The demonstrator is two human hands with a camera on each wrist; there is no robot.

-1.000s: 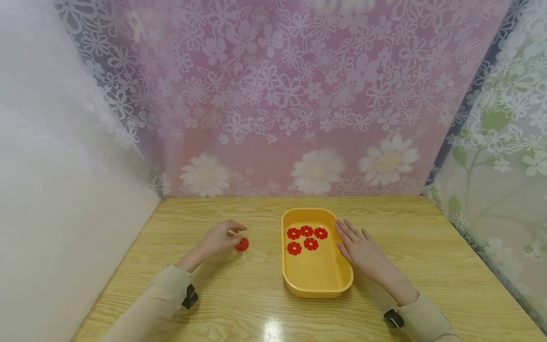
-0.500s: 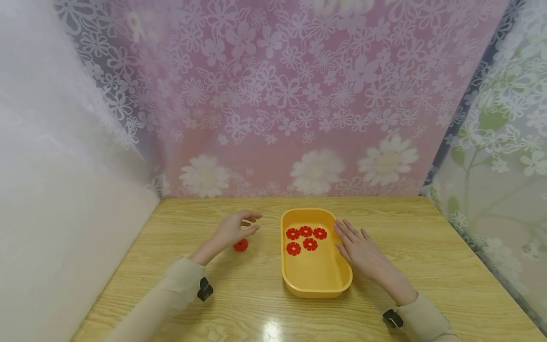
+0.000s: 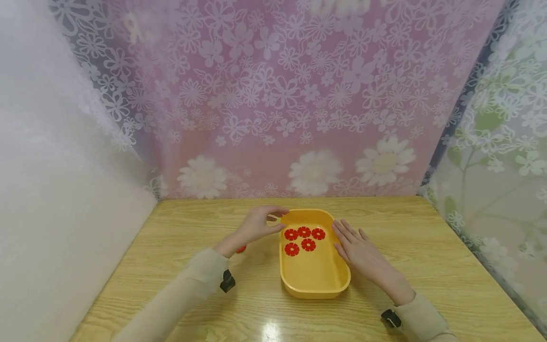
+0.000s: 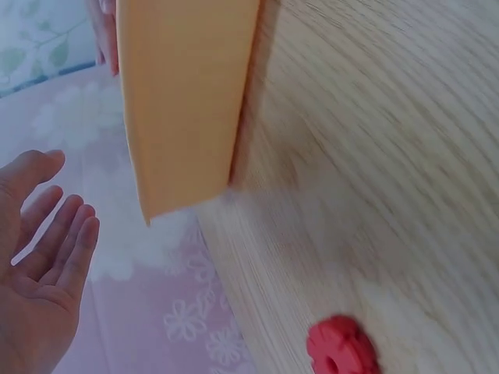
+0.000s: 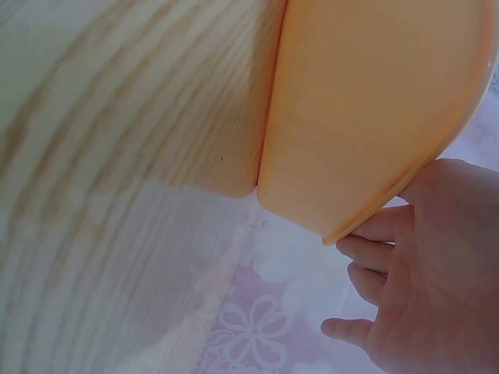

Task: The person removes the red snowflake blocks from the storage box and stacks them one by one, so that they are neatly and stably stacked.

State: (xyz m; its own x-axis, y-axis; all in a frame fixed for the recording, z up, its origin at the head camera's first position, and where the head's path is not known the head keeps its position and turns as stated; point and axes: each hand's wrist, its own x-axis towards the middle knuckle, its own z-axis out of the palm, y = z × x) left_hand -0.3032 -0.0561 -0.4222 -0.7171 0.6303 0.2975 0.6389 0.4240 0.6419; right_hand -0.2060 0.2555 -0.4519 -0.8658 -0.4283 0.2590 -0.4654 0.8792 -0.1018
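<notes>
A yellow plastic tray [image 3: 316, 275] stands on the table, with several red notched flower-shaped discs [image 3: 308, 245] lying flat in its far half. My left hand [image 3: 258, 225] hovers by the tray's far left rim, fingers and thumb spread apart; the left wrist view shows this hand [image 4: 47, 280] with nothing in it. My right hand [image 3: 363, 256] rests with straight fingers on the right rim, and in the right wrist view the fingertips [image 5: 366, 253] meet the tray's edge. Another red notched piece [image 4: 341, 347] lies on the table, partly hidden behind the left forearm in the head view.
The wood-grain table [image 3: 196, 218] ends at a pink flowered cloth [image 3: 256, 118] behind. A plain white wall [image 3: 64, 156] closes off the left side and a green-flowered cloth [image 3: 491, 190] the right. Each wrist wears a black device [image 3: 228, 281].
My left hand has left the red piece on the table and moved right to the tray's left rim, carrying nothing visible. The right hand has stayed on the right rim.
</notes>
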